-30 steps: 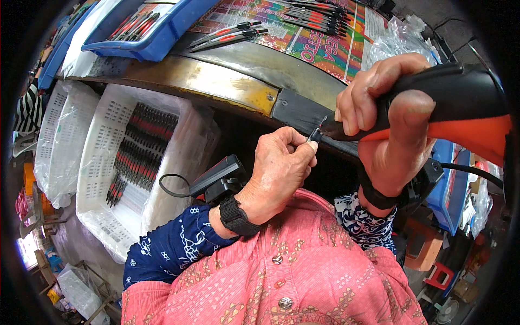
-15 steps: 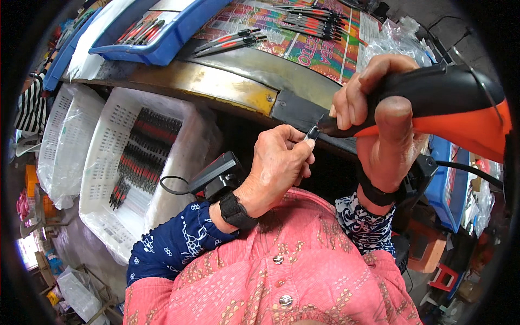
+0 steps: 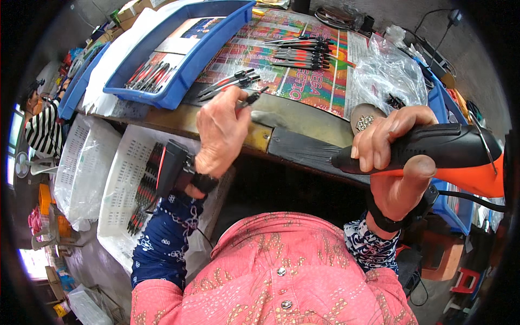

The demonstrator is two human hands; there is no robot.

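My left hand (image 3: pixel 223 130) is raised at the table's near edge. Its fingers close on a slim black pen-like piece (image 3: pixel 251 99), whose tip points up and right; the rest is hidden in the grip. Just beyond lie several black-and-grey pen-like pieces (image 3: pixel 230 82). At the right, my right hand (image 3: pixel 392 141) wraps round a black-and-orange electric screwdriver (image 3: pixel 460 146). The screwdriver's nose points left, close over a dark pad (image 3: pixel 298 147) on the table edge.
A blue tray (image 3: pixel 187 81) with red-and-black pieces stands at the back left. More pieces (image 3: pixel 300 52) lie stacked on a colourful printed sheet (image 3: pixel 330 86). Clear plastic bags (image 3: pixel 387 70) heap at the right. A white crate (image 3: pixel 116 208) of pieces sits below left.
My left hand has moved up and left, from the screwdriver's nose to beside the pieces on the table. My right hand keeps its hold on the screwdriver. The view has shifted.
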